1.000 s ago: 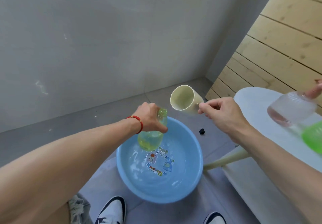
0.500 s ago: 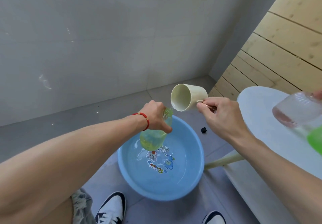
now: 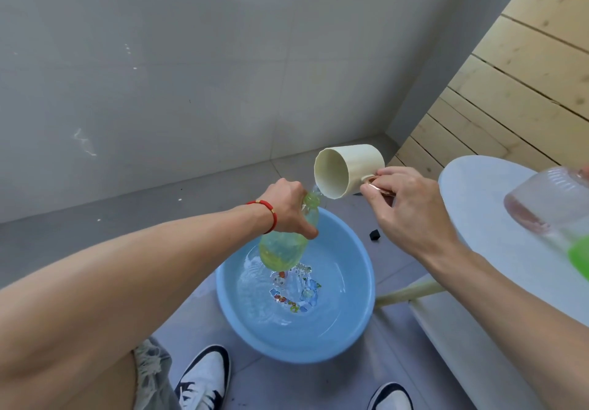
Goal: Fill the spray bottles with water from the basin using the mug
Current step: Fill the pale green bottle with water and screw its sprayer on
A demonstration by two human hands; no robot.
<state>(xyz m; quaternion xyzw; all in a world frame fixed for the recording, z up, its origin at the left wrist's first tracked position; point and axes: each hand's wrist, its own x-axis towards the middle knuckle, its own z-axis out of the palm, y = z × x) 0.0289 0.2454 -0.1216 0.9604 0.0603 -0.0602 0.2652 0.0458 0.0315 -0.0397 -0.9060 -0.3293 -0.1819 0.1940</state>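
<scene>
My left hand (image 3: 288, 210) grips a yellow-green spray bottle (image 3: 285, 245) near its open neck, holding it tilted over the blue basin (image 3: 360, 282). The bottle holds some liquid at the bottom. My right hand (image 3: 404, 208) pinches the handle of a cream mug (image 3: 349, 170), tipped on its side with its rim right at the bottle's mouth. A thin stream of water runs from the mug's lip to the neck. The basin sits on the floor with water and a cartoon print inside.
A white round table (image 3: 484, 218) stands to the right, with a clear pinkish bottle (image 3: 548, 199) and a green object (image 3: 580, 256) on it. A small black cap (image 3: 375, 236) lies on the grey floor behind the basin. My two shoes (image 3: 204, 381) are at the bottom edge.
The mug has tipped further and come down to the bottle's neck; water now runs out of it. The bottle has stayed over the basin.
</scene>
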